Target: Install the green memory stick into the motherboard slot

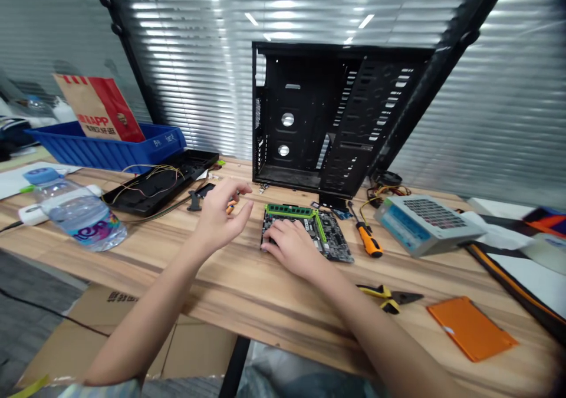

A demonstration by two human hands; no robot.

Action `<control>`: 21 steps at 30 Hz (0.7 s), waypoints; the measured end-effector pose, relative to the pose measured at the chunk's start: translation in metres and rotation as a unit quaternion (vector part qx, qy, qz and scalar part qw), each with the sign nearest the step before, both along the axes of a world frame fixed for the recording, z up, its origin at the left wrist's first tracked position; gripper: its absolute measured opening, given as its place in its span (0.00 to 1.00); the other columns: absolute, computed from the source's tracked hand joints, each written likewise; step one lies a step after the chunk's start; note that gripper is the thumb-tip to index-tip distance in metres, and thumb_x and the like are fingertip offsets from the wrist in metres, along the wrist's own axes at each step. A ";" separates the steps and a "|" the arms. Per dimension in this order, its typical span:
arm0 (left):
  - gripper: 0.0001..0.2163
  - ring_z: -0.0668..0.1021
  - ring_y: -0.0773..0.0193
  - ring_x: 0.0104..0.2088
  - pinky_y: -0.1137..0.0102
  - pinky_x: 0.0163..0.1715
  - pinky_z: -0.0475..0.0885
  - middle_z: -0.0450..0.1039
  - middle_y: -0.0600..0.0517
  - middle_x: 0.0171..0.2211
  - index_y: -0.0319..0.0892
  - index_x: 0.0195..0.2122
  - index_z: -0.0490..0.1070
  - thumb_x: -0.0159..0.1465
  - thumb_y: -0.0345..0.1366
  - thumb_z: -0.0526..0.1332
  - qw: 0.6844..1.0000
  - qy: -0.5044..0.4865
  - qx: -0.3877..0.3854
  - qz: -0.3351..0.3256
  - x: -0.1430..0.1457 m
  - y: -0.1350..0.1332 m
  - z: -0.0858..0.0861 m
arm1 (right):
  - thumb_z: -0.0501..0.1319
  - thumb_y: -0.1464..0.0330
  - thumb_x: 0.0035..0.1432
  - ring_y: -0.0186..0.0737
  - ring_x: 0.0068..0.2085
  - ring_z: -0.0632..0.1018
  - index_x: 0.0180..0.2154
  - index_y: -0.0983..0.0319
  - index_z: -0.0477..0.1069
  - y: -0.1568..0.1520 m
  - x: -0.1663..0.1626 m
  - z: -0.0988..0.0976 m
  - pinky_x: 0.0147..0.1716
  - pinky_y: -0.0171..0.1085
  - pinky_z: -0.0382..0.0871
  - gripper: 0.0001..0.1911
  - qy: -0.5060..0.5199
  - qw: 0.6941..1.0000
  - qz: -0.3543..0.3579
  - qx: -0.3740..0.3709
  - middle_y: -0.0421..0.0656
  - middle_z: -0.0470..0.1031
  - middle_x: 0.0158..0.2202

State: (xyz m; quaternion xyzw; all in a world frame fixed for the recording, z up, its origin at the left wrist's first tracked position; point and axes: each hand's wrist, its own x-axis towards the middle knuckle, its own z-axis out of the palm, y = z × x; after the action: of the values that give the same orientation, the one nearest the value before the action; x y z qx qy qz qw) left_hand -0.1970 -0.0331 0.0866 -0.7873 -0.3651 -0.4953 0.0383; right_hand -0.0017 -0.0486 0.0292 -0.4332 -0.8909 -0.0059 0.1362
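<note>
A dark motherboard (329, 236) with a green memory stick along its far edge lies flat on the wooden table (247, 286). My right hand (289, 247) rests on the board's left part, fingers spread flat. My left hand (221, 212) hovers above the table just left of the board, fingers loosely curled, pinching a small orange piece I cannot make out. An empty black computer case (327, 115) stands upright behind the board.
An orange-handled screwdriver (367, 239), yellow pliers (387, 298), an orange card (471, 327) and a grey power supply (424, 221) lie to the right. To the left are a water bottle (77, 209), a black case panel (163, 180) and a blue bin (106, 144).
</note>
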 end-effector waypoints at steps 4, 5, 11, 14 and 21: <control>0.04 0.72 0.65 0.31 0.69 0.35 0.69 0.72 0.52 0.34 0.42 0.37 0.69 0.62 0.31 0.57 0.998 0.018 -0.060 -0.005 -0.005 0.018 -0.020 | 0.58 0.61 0.68 0.43 0.46 0.71 0.44 0.62 0.74 -0.003 -0.001 0.003 0.42 0.41 0.54 0.12 -0.013 1.000 -0.008 -0.012 0.45 0.75 0.45; 0.04 0.72 0.65 0.32 0.68 0.35 0.69 0.73 0.52 0.35 0.42 0.38 0.69 0.62 0.31 0.57 0.997 0.023 -0.072 -0.006 -0.006 0.021 -0.024 | 0.58 0.61 0.68 0.43 0.46 0.71 0.44 0.62 0.74 -0.004 -0.001 0.003 0.43 0.41 0.54 0.12 -0.017 1.000 -0.010 -0.013 0.45 0.75 0.45; 0.08 0.75 0.62 0.35 0.67 0.37 0.71 0.73 0.50 0.40 0.43 0.42 0.69 0.61 0.33 0.56 0.983 0.061 -0.173 -0.004 -0.004 0.031 -0.036 | 0.59 0.60 0.67 0.44 0.47 0.71 0.44 0.62 0.75 -0.008 0.000 0.001 0.44 0.41 0.56 0.13 -0.031 0.999 -0.005 -0.009 0.46 0.75 0.44; 0.09 0.75 0.61 0.36 0.64 0.40 0.72 0.74 0.50 0.42 0.43 0.43 0.69 0.61 0.33 0.55 0.972 0.097 -0.212 -0.006 0.004 0.038 -0.033 | 0.59 0.58 0.67 0.44 0.47 0.72 0.46 0.62 0.75 -0.006 0.005 0.004 0.44 0.41 0.59 0.15 -0.010 1.000 0.007 -0.012 0.46 0.75 0.45; 0.11 0.76 0.56 0.45 0.63 0.46 0.72 0.75 0.46 0.42 0.40 0.43 0.71 0.60 0.31 0.54 0.957 0.172 -0.232 0.005 0.038 0.077 -0.033 | 0.51 0.65 0.71 0.41 0.47 0.74 0.47 0.62 0.75 0.015 0.062 0.017 0.49 0.39 0.65 0.15 0.149 0.985 -0.082 0.034 0.47 0.75 0.45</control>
State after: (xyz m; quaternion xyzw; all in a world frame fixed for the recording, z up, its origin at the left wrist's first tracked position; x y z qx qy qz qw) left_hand -0.1588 0.0442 0.0534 -0.8461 -0.4617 -0.2538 -0.0809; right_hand 0.0606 -0.0337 0.0461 -0.4956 -0.8216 0.0169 0.2811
